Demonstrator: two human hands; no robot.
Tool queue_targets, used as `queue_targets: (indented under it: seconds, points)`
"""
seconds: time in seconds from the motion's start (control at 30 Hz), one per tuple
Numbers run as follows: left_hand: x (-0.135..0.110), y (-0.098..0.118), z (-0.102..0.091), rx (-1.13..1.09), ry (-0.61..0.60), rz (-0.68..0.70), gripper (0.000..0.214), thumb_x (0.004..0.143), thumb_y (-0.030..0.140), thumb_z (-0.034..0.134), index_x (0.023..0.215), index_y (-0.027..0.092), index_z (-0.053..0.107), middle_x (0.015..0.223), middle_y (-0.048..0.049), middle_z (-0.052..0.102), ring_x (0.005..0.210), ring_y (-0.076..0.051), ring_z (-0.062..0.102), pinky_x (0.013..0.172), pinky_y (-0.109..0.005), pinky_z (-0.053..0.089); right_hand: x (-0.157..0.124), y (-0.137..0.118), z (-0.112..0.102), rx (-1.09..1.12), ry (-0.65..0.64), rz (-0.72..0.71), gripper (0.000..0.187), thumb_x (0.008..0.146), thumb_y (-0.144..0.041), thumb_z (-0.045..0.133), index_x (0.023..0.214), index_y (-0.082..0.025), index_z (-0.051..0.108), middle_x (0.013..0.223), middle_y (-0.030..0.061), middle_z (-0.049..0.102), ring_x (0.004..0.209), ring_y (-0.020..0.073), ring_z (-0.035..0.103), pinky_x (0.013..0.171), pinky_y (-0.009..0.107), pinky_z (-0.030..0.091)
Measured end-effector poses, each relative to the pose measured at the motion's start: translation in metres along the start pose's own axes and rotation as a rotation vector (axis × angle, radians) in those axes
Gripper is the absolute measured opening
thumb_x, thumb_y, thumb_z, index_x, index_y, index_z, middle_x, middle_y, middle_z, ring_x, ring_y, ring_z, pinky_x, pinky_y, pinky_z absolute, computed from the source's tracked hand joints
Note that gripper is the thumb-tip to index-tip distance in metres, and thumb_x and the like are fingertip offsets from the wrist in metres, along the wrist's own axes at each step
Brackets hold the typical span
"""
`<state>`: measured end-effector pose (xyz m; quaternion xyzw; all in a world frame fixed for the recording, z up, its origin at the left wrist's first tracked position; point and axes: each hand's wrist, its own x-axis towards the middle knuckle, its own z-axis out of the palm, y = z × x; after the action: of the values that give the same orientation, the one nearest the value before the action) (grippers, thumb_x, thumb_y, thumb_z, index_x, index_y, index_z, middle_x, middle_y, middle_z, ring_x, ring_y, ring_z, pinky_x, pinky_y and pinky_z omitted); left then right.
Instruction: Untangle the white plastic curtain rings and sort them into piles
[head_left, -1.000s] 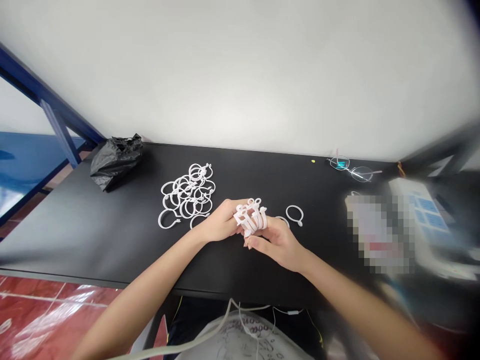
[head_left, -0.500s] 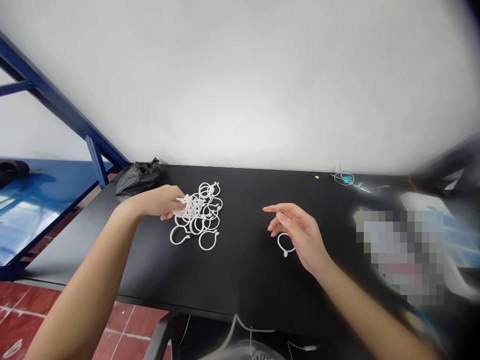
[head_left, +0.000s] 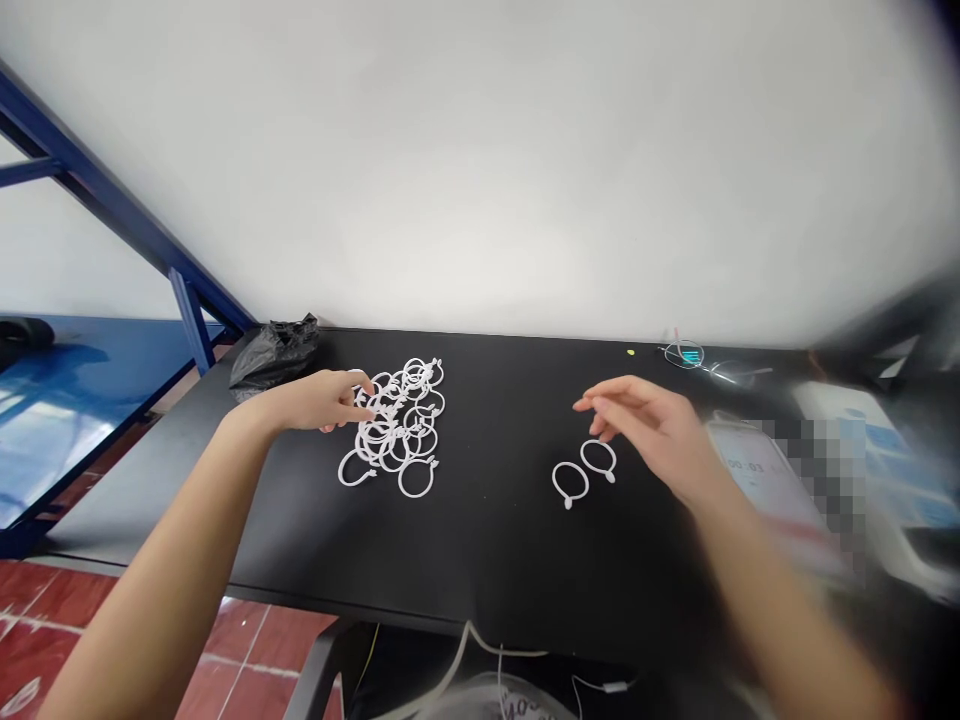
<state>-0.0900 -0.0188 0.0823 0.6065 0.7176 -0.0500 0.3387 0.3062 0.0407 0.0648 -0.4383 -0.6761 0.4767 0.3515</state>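
Note:
My left hand (head_left: 330, 398) is at the left side of a loose pile of white plastic curtain rings (head_left: 416, 478), its thumb and index finger apart among the rings. The hand hides part of the pile. To the right, two more curtain rings (head_left: 570, 482) lie close together on the black table (head_left: 480, 550). Just above and right of this pair, my right hand (head_left: 645, 425) hovers with its fingers apart and nothing visible in them.
A crumpled black plastic bag (head_left: 274, 355) lies at the back left. Clear-lensed glasses (head_left: 684, 354) lie near the wall. At right are a phone-like device (head_left: 750, 465), partly blurred out, and a white and blue package (head_left: 862, 440). A blue metal frame (head_left: 120, 190) slants at left.
My right hand has moved right and slightly up, and a second curtain ring now shows beside the first. My left thumb and index finger have parted at the pile, where some rings have shifted.

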Motion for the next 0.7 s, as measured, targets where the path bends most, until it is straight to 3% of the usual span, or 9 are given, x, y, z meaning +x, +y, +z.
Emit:
queue_targets:
  seconds: [0.1, 0.2, 0.3, 0.37, 0.43, 0.53, 0.6, 0.7]
  points:
    - [-0.003, -0.009, 0.004, -0.027, 0.024, 0.03, 0.057, 0.076, 0.059, 0.059, 0.117, 0.019, 0.056, 0.069, -0.0006, 0.062, 0.056, -0.019, 0.058, 0.055, -0.026, 0.041, -0.009, 0.007, -0.012, -0.44, -0.145, 0.093, 0.02, 0.084, -0.04, 0.064, 0.087, -0.021, 0.067, 0.068, 0.0009, 0.066, 0.056, 0.0147, 0.058, 0.054, 0.027, 0.045]
    - [-0.011, -0.005, 0.009, -0.008, 0.163, 0.083, 0.055, 0.08, 0.059, 0.056, 0.117, 0.019, 0.057, 0.065, -0.0002, 0.061, 0.058, -0.02, 0.058, 0.054, -0.026, 0.039, -0.02, 0.017, -0.016, -0.696, -0.212, 0.134, 0.012, 0.082, -0.031, 0.062, 0.088, -0.022, 0.068, 0.069, 0.0005, 0.065, 0.059, 0.0155, 0.059, 0.056, 0.027, 0.043]
    - [-0.024, 0.026, 0.024, 0.0, 0.314, 0.182, 0.05, 0.088, 0.057, 0.05, 0.12, 0.019, 0.055, 0.069, -0.0004, 0.063, 0.063, -0.02, 0.06, 0.06, -0.027, 0.041, -0.025, 0.028, -0.013, -0.831, -0.225, 0.106, 0.014, 0.079, -0.021, 0.059, 0.09, -0.022, 0.067, 0.079, 0.0018, 0.067, 0.068, 0.0168, 0.062, 0.06, 0.027, 0.043]
    - [-0.03, 0.057, 0.044, -0.023, 0.311, 0.306, 0.041, 0.094, 0.05, 0.047, 0.122, 0.02, 0.054, 0.072, 0.001, 0.064, 0.064, -0.018, 0.06, 0.064, -0.027, 0.044, -0.023, 0.034, -0.01, -0.896, -0.246, 0.092, 0.015, 0.078, -0.016, 0.055, 0.087, -0.022, 0.065, 0.082, 0.0016, 0.067, 0.069, 0.0164, 0.061, 0.059, 0.026, 0.042]
    - [-0.03, 0.092, 0.071, -0.026, 0.274, 0.448, 0.031, 0.097, 0.04, 0.047, 0.119, 0.02, 0.056, 0.079, 0.0006, 0.065, 0.068, -0.016, 0.062, 0.064, -0.026, 0.046, -0.018, 0.037, -0.007, -0.934, -0.257, 0.106, 0.013, 0.077, -0.014, 0.053, 0.081, -0.022, 0.063, 0.081, 0.0007, 0.066, 0.067, 0.0155, 0.059, 0.057, 0.026, 0.039]
    - [-0.015, 0.136, 0.113, 0.15, 0.272, 0.738, 0.026, 0.096, 0.026, 0.05, 0.121, 0.02, 0.056, 0.114, -0.0069, 0.062, 0.092, -0.019, 0.065, 0.072, -0.027, 0.051, -0.01, 0.033, -0.004, -0.877, -0.228, 0.117, 0.009, 0.075, -0.016, 0.055, 0.078, -0.021, 0.062, 0.079, 0.0, 0.066, 0.063, 0.0141, 0.057, 0.056, 0.026, 0.039]
    - [0.0, 0.153, 0.134, 0.318, 0.334, 0.87, 0.035, 0.093, 0.022, 0.056, 0.127, 0.018, 0.053, 0.131, -0.0122, 0.054, 0.11, -0.026, 0.059, 0.078, -0.032, 0.053, -0.005, 0.026, -0.003, -0.774, -0.175, 0.067, 0.006, 0.076, -0.02, 0.057, 0.079, -0.02, 0.062, 0.074, -0.0002, 0.065, 0.059, 0.013, 0.055, 0.056, 0.025, 0.04]
    - [0.021, 0.162, 0.148, 0.367, 0.374, 0.95, 0.018, 0.095, 0.022, 0.052, 0.109, 0.015, 0.061, 0.13, -0.0132, 0.055, 0.108, -0.027, 0.057, 0.085, -0.038, 0.051, -0.001, 0.016, 0.0, -0.585, -0.071, -0.052, 0.012, 0.084, -0.029, 0.058, 0.083, -0.02, 0.064, 0.072, 0.0008, 0.065, 0.056, 0.012, 0.053, 0.054, 0.025, 0.041]
